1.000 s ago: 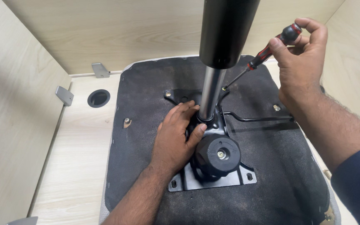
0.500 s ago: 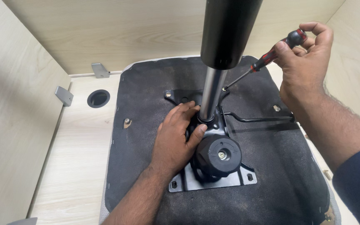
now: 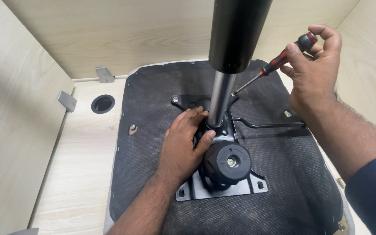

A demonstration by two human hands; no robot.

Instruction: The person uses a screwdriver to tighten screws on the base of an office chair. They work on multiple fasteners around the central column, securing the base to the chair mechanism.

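Black steel plate (image 3: 223, 185) lies bolted flat at the middle of the upturned seat (image 3: 153, 174), its gas column (image 3: 222, 93) rising toward the camera, so every screw faces up within reach. Left hand (image 3: 183, 146) presses flat on the plate at the column's 8 o'clock, gripping nothing, seemingly to steady it. Right hand (image 3: 312, 69), at 2 o'clock, pinches the screwdriver (image 3: 275, 65), slanted so its tip meets the screw (image 3: 233, 94) just beside the column.
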